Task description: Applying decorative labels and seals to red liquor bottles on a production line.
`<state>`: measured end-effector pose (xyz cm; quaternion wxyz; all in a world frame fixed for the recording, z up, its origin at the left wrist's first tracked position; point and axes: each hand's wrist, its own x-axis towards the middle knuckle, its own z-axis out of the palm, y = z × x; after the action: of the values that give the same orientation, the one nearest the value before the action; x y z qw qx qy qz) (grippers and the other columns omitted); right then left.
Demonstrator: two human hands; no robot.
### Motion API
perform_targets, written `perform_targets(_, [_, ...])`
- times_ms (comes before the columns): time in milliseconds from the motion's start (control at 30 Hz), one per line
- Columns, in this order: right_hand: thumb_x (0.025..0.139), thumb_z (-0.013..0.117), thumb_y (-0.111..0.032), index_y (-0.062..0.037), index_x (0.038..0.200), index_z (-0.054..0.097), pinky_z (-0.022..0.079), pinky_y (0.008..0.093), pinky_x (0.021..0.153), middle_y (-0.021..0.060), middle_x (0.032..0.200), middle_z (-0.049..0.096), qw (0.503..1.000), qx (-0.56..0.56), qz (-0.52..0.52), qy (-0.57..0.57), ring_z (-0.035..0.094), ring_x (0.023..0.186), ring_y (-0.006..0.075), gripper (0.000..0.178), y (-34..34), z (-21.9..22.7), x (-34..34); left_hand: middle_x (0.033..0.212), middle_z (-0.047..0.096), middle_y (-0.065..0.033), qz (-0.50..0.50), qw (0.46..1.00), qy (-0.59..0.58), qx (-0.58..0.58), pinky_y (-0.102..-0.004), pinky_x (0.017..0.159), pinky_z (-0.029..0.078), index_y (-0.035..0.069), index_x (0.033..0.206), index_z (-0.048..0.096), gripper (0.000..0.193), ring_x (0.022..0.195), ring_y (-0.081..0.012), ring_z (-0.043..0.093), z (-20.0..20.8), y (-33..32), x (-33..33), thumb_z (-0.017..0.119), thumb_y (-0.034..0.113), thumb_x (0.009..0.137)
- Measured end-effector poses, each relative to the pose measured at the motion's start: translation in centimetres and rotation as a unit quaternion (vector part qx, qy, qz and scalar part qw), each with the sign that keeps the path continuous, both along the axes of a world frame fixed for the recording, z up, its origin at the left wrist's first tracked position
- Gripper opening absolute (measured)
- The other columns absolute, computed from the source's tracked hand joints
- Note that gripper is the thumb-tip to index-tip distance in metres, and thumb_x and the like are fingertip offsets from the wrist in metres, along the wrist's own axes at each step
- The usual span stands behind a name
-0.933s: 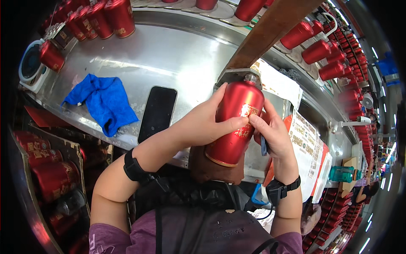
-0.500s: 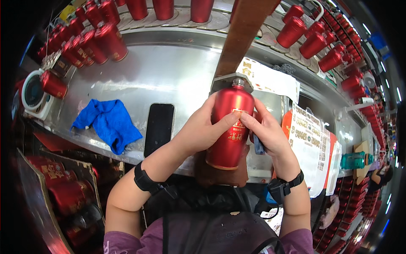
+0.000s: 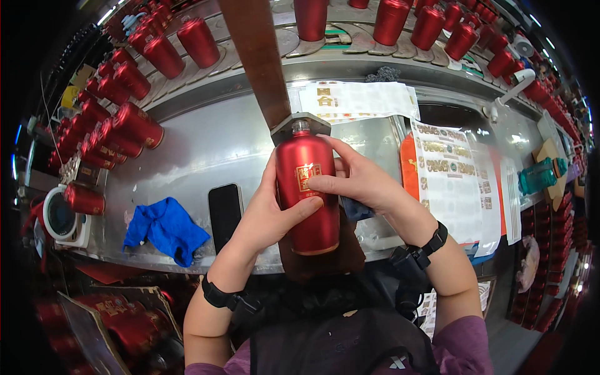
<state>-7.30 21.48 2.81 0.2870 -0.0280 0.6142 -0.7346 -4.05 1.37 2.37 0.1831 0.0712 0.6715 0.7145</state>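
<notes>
A shiny red bottle [image 3: 305, 151] with a clear neck and gold print lies tilted in front of me, its neck pointing away. My left hand [image 3: 270, 209] wraps its left side, thumb across the front below the gold emblem. On the other side my right hand [image 3: 359, 178] holds the bottle, its thumb pressed on the emblem. The right fingers behind the bottle are partly hidden. Beneath it is a dark brown pad [image 3: 347, 253], and a metal bracket [image 3: 322, 122] stands by the neck.
A blue cloth [image 3: 167, 230] and a black phone [image 3: 225, 212] lie left on the metal table. Sheets of gold labels [image 3: 447, 181] are at right. Several red bottles [image 3: 390, 22] stand on the conveyor [image 3: 356, 47] behind a brown post [image 3: 256, 56]. A round-dialled scale [image 3: 60, 212] is far left.
The view has turned, so the table things sit elsewhere in the picture. My right thumb has moved up onto the gold emblem; my left thumb now lies lower. Both hands still hold the bottle.
</notes>
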Motion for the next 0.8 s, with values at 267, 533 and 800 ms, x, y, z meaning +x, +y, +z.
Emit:
perform_targets(267, [0.075, 0.088, -0.031, 0.0046, 0.153, 0.02, 0.049, 0.0322, 0.097, 0.021, 0.127, 0.06, 1.0, -0.011, -0.002, 0.007, 0.061, 0.115, 0.0223, 0.11, -0.3, -0.4, -0.1, 0.144, 0.046, -0.0118, -0.004, 0.997, -0.03, 0.065, -0.036, 0.108, 0.042, 0.004, 0.157, 0.017, 0.088, 0.13, -0.0192, 0.049, 0.1, -0.8, 0.0, 0.073, 0.008, 0.089])
perform_targets(533, [0.08, 0.084, -0.031, 0.0048, 0.153, 0.02, 0.049, 0.0316, 0.098, 0.0202, 0.129, 0.06, 1.0, -0.018, -0.009, 0.008, 0.06, 0.117, 0.0217, 0.103, -0.6, -0.6, 0.0, 0.142, 0.048, -0.0124, 0.028, 0.996, -0.024, 0.078, -0.0339, 0.107, 0.043, 0.003, 0.155, 0.021, 0.077, 0.128, -0.0178, 0.05, -0.2, -0.3, -0.1, 0.068, 0.014, 0.095])
perform_targets(800, [0.084, 0.081, -0.03, 0.0037, 0.153, 0.022, 0.048, 0.0299, 0.097, 0.0176, 0.126, 0.062, 1.0, -0.011, -0.011, 0.005, 0.06, 0.116, 0.0192, 0.096, -0.9, -0.6, -0.1, 0.142, 0.049, -0.0113, 0.048, 0.996, -0.018, 0.068, -0.0328, 0.108, 0.041, 0.003, 0.154, 0.025, 0.069, 0.13, -0.0168, 0.048, -0.9, -0.6, -0.2, 0.063, 0.02, 0.099])
